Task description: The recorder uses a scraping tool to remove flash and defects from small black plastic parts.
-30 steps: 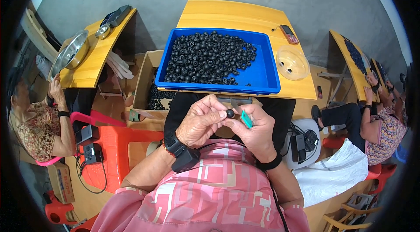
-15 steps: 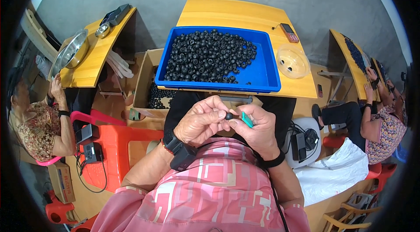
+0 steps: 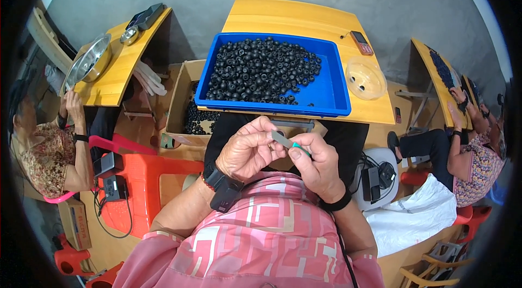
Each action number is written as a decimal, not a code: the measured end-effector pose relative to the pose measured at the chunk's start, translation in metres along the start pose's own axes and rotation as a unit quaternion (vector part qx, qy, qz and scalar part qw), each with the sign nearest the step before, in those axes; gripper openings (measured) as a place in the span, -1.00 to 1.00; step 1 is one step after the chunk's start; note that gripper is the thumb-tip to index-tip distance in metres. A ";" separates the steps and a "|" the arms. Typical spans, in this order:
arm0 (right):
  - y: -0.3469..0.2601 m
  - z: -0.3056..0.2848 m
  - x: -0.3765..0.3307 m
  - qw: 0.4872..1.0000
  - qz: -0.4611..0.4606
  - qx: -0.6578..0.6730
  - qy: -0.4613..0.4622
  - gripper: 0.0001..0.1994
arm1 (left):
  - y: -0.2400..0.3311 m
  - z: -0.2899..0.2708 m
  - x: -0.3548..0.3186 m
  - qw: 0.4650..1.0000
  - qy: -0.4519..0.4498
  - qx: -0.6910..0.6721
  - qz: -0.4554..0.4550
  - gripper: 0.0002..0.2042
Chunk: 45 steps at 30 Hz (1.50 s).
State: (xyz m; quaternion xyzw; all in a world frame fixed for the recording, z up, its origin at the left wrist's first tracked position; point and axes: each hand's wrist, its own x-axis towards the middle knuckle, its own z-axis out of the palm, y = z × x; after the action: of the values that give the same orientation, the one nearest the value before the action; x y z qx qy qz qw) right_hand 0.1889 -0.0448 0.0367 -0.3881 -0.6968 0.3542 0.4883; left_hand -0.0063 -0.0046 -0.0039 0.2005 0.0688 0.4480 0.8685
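- Grey metal blade (image 3: 281,138), flat and narrow, sits between both hands just below the table's near edge, over the lap; a green handle (image 3: 298,148) shows at its right end.
- Left hand (image 3: 247,149): fingers curled inward, thumb and forefinger pressed together at the blade's left end; whether a small part is pinched there cannot be told. A black wristband sits on the wrist.
- Right hand (image 3: 318,163): fingers closed around the green handle, thumb on top, back of the hand facing the camera. A black band sits on this wrist too.
- Both forearms enter from the lower edge, elbows bent, hands meeting at the middle in front of the chest.
- Blue tray (image 3: 331,89) lies on the yellow table (image 3: 304,16), just beyond the hands; black rings (image 3: 261,70) are heaped in its left and middle part, with its right side mostly bare.
- Clear bowl (image 3: 365,77) stands to the right of the tray, holding a couple of rings.
- Cardboard box (image 3: 182,103) stands to the left of the tray, lower down, with more black rings inside.
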 end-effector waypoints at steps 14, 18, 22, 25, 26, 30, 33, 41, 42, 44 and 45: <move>0.009 0.003 0.001 0.997 -0.060 -0.053 0.003 -0.85 | -0.001 -0.002 0.000 1.000 -0.008 -0.004 0.000 -0.85; 0.005 0.001 0.001 0.997 -0.044 -0.056 -0.009 -0.86 | -0.002 -0.004 0.000 1.000 -0.015 0.001 0.002 -0.85; 0.003 0.000 0.002 0.997 -0.050 -0.061 -0.008 -0.87 | -0.001 -0.001 -0.001 1.000 -0.007 0.007 0.002 -0.86; 0.004 0.000 0.002 0.998 -0.045 -0.050 -0.006 -0.86 | -0.001 -0.002 -0.001 1.000 -0.005 0.009 0.002 -0.86; 0.004 0.000 0.002 0.998 -0.043 -0.051 -0.008 -0.86 | -0.001 -0.002 -0.001 1.000 -0.008 0.008 0.001 -0.86; 0.008 0.002 0.001 0.998 -0.044 -0.040 -0.003 -0.87 | -0.001 -0.002 -0.001 1.000 -0.009 0.013 -0.001 -0.86; 0.010 0.002 0.000 0.998 -0.048 -0.033 -0.007 -0.87 | 0.000 -0.001 -0.001 1.000 -0.009 0.020 0.003 -0.86; 0.007 0.000 0.001 0.999 -0.030 -0.036 -0.010 -0.88 | 0.001 0.002 0.000 0.998 -0.016 0.060 0.026 -0.86; 0.007 0.000 0.001 0.999 -0.023 -0.028 -0.012 -0.88 | 0.001 0.002 0.000 0.997 -0.025 0.062 0.029 -0.86; 0.008 0.000 0.001 0.999 -0.020 -0.023 -0.013 -0.88 | 0.002 0.003 0.000 0.997 -0.021 0.065 0.031 -0.87; 0.008 0.000 0.001 1.000 -0.017 -0.017 -0.014 -0.88 | 0.002 0.005 0.000 0.997 -0.017 0.068 0.033 -0.88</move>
State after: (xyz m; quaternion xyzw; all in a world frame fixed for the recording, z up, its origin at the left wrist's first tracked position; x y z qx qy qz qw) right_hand 0.1898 -0.0405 0.0303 -0.3796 -0.7156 0.3395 0.4780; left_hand -0.0063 -0.0056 0.0014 0.2686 0.0777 0.4672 0.8388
